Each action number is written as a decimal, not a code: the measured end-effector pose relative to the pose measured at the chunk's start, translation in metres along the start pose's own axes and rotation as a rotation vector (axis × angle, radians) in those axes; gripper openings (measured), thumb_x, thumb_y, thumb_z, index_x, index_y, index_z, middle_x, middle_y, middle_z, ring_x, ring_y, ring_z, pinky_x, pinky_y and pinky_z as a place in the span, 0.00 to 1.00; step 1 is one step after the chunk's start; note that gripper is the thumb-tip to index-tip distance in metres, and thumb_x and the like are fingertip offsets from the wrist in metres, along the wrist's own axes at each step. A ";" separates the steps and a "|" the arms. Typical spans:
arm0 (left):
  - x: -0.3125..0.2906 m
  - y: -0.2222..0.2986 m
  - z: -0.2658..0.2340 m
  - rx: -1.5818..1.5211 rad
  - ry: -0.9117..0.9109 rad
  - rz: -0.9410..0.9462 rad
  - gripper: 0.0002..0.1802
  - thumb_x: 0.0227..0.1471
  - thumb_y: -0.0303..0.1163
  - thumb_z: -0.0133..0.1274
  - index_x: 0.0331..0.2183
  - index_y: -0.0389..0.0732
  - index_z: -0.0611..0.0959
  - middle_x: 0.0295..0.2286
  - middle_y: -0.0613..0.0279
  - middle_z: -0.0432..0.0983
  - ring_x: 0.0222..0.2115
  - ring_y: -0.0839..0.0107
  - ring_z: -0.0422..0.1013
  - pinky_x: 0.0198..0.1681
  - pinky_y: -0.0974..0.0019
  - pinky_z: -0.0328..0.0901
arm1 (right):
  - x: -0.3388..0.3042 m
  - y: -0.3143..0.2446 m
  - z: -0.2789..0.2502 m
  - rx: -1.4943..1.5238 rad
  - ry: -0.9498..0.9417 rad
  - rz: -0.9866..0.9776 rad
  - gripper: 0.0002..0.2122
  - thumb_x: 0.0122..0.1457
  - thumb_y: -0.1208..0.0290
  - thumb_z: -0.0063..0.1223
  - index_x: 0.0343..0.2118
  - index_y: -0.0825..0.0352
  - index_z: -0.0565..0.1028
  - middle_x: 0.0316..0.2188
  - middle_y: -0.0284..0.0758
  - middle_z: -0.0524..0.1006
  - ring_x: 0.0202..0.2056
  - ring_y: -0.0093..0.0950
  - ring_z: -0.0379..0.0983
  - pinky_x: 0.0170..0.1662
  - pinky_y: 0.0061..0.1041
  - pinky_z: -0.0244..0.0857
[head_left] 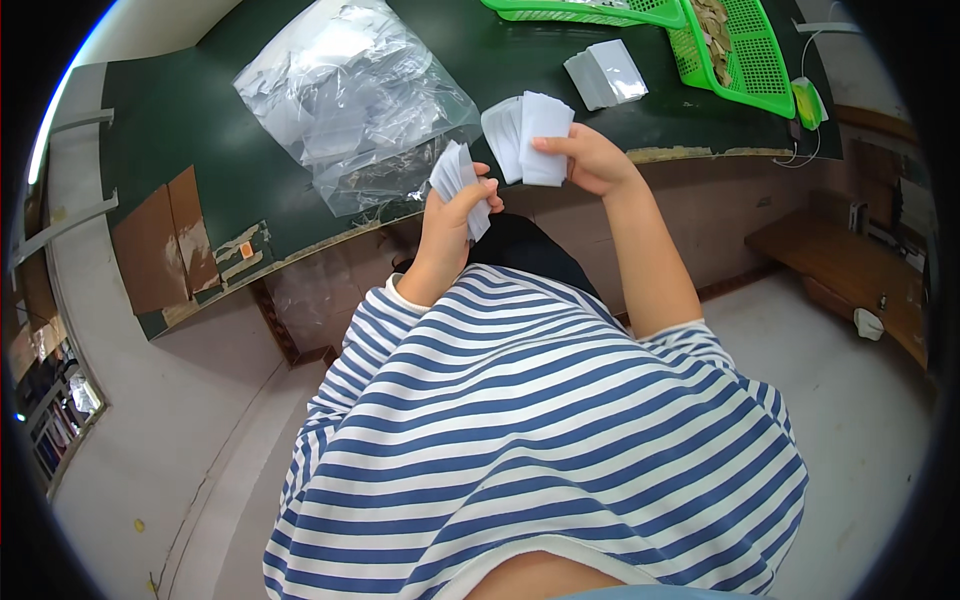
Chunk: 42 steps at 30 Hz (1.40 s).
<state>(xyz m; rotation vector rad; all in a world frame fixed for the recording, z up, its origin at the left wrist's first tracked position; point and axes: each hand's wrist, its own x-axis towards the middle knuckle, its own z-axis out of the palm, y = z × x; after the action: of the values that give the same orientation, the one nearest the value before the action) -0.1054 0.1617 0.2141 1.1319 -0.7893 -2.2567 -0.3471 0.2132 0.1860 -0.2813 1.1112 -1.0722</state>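
Observation:
My left hand is closed round a bundle of white cards, held on edge above the table's front edge. To its right, my right hand pinches a white card, thumb on top. Several more white cards fan out to the left of that one, partly beneath it. Whether these are paper cards or small envelopes I cannot tell. Beyond my right hand, a neat stack of white cards lies on the dark green table.
A large clear plastic bag holding white pieces covers the table's middle left. Green plastic baskets stand at the far right, one with brownish flat pieces. Brown cardboard lies at the left end. A wooden bench stands to the right.

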 end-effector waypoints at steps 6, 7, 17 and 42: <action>-0.022 0.030 0.024 0.016 0.043 0.060 0.21 0.54 0.31 0.63 0.47 0.34 0.76 0.37 0.58 0.77 0.37 0.68 0.76 0.42 0.64 0.72 | -0.059 -0.020 0.043 -0.117 -0.024 -0.122 0.22 0.58 0.69 0.67 0.54 0.71 0.75 0.45 0.34 0.80 0.47 0.23 0.76 0.52 0.28 0.70; -0.025 0.034 0.027 0.025 0.033 0.029 0.18 0.57 0.31 0.61 0.47 0.35 0.76 0.40 0.57 0.77 0.41 0.67 0.77 0.45 0.62 0.73 | -0.062 -0.020 0.045 -0.250 0.044 -0.140 0.22 0.59 0.68 0.66 0.54 0.71 0.74 0.45 0.34 0.80 0.46 0.23 0.76 0.51 0.28 0.71; -0.024 0.035 0.035 0.062 -0.155 0.044 0.25 0.56 0.35 0.66 0.50 0.36 0.76 0.41 0.64 0.76 0.42 0.76 0.73 0.48 0.71 0.66 | -0.072 0.001 0.112 -0.840 0.305 -0.481 0.21 0.59 0.68 0.59 0.51 0.71 0.67 0.45 0.53 0.75 0.45 0.53 0.75 0.49 0.41 0.70; -0.048 0.021 -0.022 -0.050 -0.435 -0.224 0.43 0.51 0.49 0.68 0.60 0.37 0.70 0.50 0.53 0.74 0.52 0.60 0.73 0.57 0.55 0.69 | -0.114 0.022 0.152 -0.687 0.142 -0.324 0.26 0.60 0.75 0.63 0.60 0.73 0.68 0.34 0.36 0.79 0.34 0.22 0.76 0.36 0.19 0.71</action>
<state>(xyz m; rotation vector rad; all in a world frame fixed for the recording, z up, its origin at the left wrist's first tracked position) -0.0579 0.1715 0.2432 0.7426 -0.7921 -2.7449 -0.2123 0.2706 0.3095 -0.9665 1.5799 -0.9669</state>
